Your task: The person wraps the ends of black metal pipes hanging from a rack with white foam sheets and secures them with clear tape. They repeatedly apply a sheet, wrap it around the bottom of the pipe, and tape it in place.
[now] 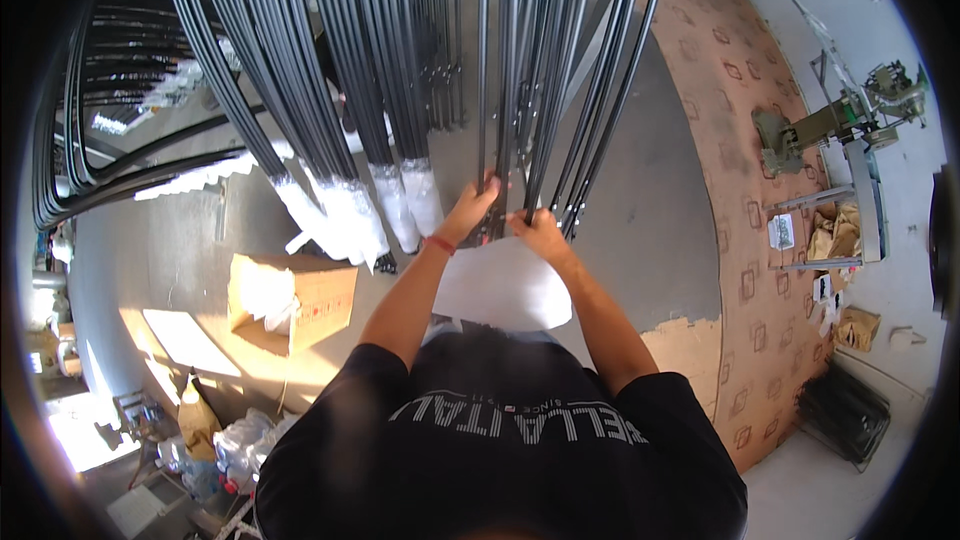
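My left hand (475, 208) is closed around the lower part of a thin black tube (484, 90) that hangs in front of me. Just to its right, my right hand (540, 234) has its fingers bent at the lower end of another black tube (550, 130); its fingertips are partly hidden, and what they pinch is hard to make out. Below both hands a white sheet or bag (510, 285) spreads out close to my body. Bundles of black tubes (290, 70) hang to the left, their lower ends wrapped in clear plastic (345, 205).
An open cardboard box (325, 315) with white material inside stands at the lower left. Bent black tubes (55, 160) are stacked at the far left. A green machine (820, 130) stands by the right wall, with a dark bundle of rods (842, 412) below it.
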